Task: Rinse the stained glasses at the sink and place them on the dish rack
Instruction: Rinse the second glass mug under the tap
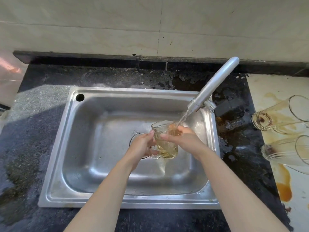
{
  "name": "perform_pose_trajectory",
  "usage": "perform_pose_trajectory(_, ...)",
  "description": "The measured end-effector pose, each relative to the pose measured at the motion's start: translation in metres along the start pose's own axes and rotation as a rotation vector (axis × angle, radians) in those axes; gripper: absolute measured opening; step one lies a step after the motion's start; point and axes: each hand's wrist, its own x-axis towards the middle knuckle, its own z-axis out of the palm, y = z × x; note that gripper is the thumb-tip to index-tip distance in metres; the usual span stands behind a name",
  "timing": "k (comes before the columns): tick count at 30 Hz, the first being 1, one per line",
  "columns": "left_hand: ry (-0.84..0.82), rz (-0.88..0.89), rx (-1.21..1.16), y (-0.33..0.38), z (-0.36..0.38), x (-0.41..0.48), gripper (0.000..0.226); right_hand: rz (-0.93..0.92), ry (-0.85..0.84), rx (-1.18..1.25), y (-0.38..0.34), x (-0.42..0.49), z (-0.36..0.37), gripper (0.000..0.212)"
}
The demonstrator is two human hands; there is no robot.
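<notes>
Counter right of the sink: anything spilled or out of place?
Yes. Two stained glasses lie tipped on their sides on the pale surface, among brown streaks and an orange-brown puddle.

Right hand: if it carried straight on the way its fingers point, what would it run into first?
The right hand points up-left and already wraps the glass mug, so the mug comes first. Past it lies the left hand, though depth is uncertain.
</notes>
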Motion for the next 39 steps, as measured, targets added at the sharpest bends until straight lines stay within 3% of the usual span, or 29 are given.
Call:
perform_pose_trajectory(2, 0.031, -0.014, -0.022, 0.006, 0.002, 0.002, 0.040, 0.003, 0.039, -0.049, -0.007, 0.001, 0.002, 0.026)
perform_pose_trajectory(5, 0.072, -0.058, -0.112, 0.016, 0.010, 0.002, 0.042, 0.027, 0.123, -0.038, -0.006, 0.002, 0.003, 0.048)
perform_pose_trajectory(8, 0.075, -0.068, -0.144, 0.023, 0.017, 0.001, 0.042, -0.038, 0.251, -0.324, -0.012, -0.002, 0.016, 0.057)
perform_pose_trajectory(11, 0.080, -0.086, -0.157, 0.030, 0.019, -0.002, 0.041, -0.203, 0.378, -0.745, -0.024, -0.007, 0.027, 0.054)
perform_pose_trajectory(13, 0.081, -0.073, -0.180, 0.034, 0.017, -0.004, 0.039, -0.238, 0.361, -0.784, -0.034, -0.001, 0.019, 0.044)
perform_pose_trajectory(15, 0.082, -0.054, -0.175, 0.037, 0.017, -0.006, 0.039, -0.133, 0.298, -0.752, -0.042, 0.009, 0.006, 0.037)
perform_pose_trajectory(17, 0.086, -0.035, -0.170, 0.042, 0.019, -0.009, 0.039, -0.164, 0.423, -0.878, -0.043, 0.007, 0.011, 0.037)
perform_pose_trajectory(19, 0.102, -0.011, -0.166, 0.045, 0.018, -0.010, 0.040, -0.186, 0.442, -0.901, -0.038, -0.001, 0.028, 0.046)
perform_pose_trajectory(22, 0.109, 0.027, -0.117, 0.046, 0.013, -0.012, 0.040, -0.231, 0.327, -0.721, -0.039, 0.004, 0.022, 0.051)
perform_pose_trajectory(24, 0.107, 0.039, -0.112, 0.045, 0.013, -0.014, 0.040, -0.050, 0.290, -0.480, -0.050, 0.016, 0.005, 0.050)
perform_pose_trajectory(25, 0.112, 0.040, -0.130, 0.046, 0.014, -0.016, 0.041, -0.015, 0.299, -0.500, -0.051, 0.020, 0.003, 0.047)
perform_pose_trajectory(27, 0.120, 0.035, -0.158, 0.048, 0.015, -0.017, 0.041, -0.213, 0.479, -0.746, -0.051, 0.006, 0.022, 0.048)
perform_pose_trajectory(29, 0.113, 0.045, -0.146, 0.050, 0.014, -0.018, 0.041, -0.325, 0.498, -0.798, -0.046, -0.008, 0.034, 0.058)
perform_pose_trajectory(31, 0.112, 0.065, -0.122, 0.049, 0.012, -0.017, 0.039, -0.265, 0.395, -0.609, -0.048, -0.002, 0.024, 0.056)
perform_pose_trajectory(33, 0.119, 0.074, -0.151, 0.048, 0.013, -0.018, 0.040, 0.014, 0.259, -0.250, -0.053, 0.013, 0.006, 0.055)
perform_pose_trajectory(35, 0.142, 0.075, -0.215, 0.048, 0.018, -0.017, 0.041, 0.170, 0.188, 0.074, -0.059, 0.014, -0.006, 0.049)
perform_pose_trajectory(37, 0.169, 0.035, -0.282, 0.046, 0.020, -0.014, 0.041, 0.091, 0.222, 0.051, -0.057, 0.005, 0.000, 0.040)
perform_pose_trajectory(39, 0.171, -0.042, -0.403, 0.043, 0.019, -0.009, 0.042, -0.156, 0.341, -0.073, -0.047, -0.007, 0.009, 0.038)
